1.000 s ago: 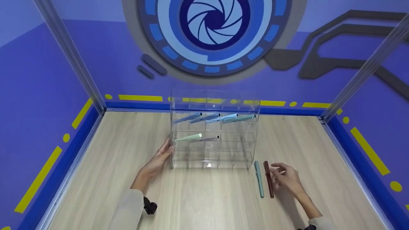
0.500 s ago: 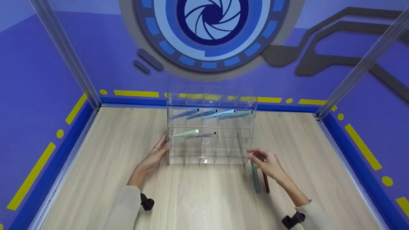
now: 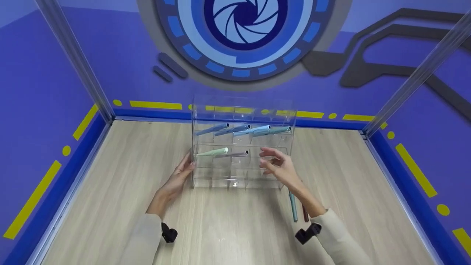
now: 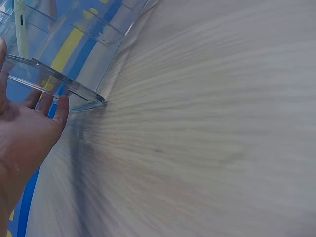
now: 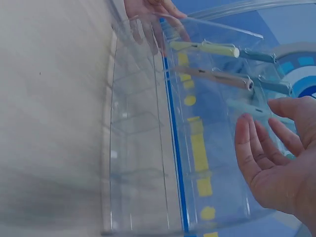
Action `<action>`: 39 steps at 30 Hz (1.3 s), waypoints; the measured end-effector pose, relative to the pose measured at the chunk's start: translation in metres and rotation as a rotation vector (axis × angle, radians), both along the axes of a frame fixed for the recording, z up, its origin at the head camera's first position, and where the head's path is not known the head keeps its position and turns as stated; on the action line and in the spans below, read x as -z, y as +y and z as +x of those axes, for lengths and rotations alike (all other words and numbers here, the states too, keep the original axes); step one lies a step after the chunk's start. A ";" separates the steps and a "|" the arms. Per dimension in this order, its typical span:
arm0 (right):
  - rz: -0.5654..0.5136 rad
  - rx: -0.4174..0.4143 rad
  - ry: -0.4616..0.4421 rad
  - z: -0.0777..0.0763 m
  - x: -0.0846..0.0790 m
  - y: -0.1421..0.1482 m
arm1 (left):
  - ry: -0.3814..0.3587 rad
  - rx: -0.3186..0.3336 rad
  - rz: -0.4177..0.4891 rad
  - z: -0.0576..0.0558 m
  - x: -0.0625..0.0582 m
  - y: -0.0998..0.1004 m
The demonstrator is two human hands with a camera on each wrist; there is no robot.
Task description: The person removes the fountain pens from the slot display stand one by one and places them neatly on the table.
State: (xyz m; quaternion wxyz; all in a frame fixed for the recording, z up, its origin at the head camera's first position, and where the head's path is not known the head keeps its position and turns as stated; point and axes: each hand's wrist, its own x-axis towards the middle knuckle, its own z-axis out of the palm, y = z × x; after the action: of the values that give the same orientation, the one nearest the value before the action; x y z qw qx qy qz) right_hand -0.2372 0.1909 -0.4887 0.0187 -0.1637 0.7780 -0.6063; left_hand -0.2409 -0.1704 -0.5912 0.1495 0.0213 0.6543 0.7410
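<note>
A clear acrylic pen stand [image 3: 272, 182] with tiered rows stands upright on the table. My left hand [image 3: 176, 184] rests against its left side, with fingertips at the side panel in the left wrist view. My right hand [image 3: 282, 170] is raised before the right part of the middle row. Its thumb and fingers are apart with nothing between them, as the right wrist view shows. The middle row bears a pale green pen [image 3: 217, 151] and a greyish-purple pen [image 3: 238, 153], left of my right hand. Blue and teal pens [image 3: 257, 130] lie along the row above.
On the wooden table [image 3: 228, 228], right of the stand, lie a teal pen [image 3: 293, 209] and a dark red pen [image 3: 305, 214], partly hidden by my right forearm. A blue printed wall [image 3: 154, 88] rises behind the stand, and metal posts [image 3: 86, 70] edge the side walls.
My right hand has moved left and up from beside the dark red pen to the front of the stand's middle row. My left hand has stayed at the stand's side.
</note>
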 end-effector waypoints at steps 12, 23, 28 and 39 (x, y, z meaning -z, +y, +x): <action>-0.146 -0.078 -0.120 -0.008 0.011 -0.045 | 0.011 -0.005 -0.058 0.004 0.002 -0.001; -0.186 -0.047 -0.229 -0.007 0.015 -0.070 | 0.023 0.010 -0.120 0.003 0.003 0.000; -0.201 -0.043 -0.228 -0.010 0.016 -0.074 | 0.001 0.014 -0.112 0.003 0.002 0.000; -0.258 -0.050 -0.201 -0.004 0.019 -0.067 | -0.010 -0.006 -0.112 0.005 0.003 0.000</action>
State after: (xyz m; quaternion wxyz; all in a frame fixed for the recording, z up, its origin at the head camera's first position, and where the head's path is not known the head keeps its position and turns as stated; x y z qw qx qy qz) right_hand -0.2413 0.1235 -0.5081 0.0903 -0.1227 0.6836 -0.7138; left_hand -0.2363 -0.1700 -0.5946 0.1515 0.0074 0.6940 0.7038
